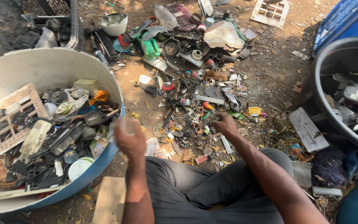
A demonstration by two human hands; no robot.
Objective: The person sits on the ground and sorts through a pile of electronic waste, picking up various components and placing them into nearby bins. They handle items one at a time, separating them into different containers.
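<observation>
Large white-and-blue tub [42, 66] at left of frame is sitting heaped with plastic scrap, contents likely to spill over the rim; scrap pile [195, 108] at centre is lying on the dirt floor; right hand [224, 124] is pressing clenched into it, sharp fragments risking cuts; left hand [129, 139] is hovering released, blurred, beside the tub.

ground: bare brown dirt [270, 70] | light: hard sun, dappled shade | setting: outdoors, no walls seen
</observation>
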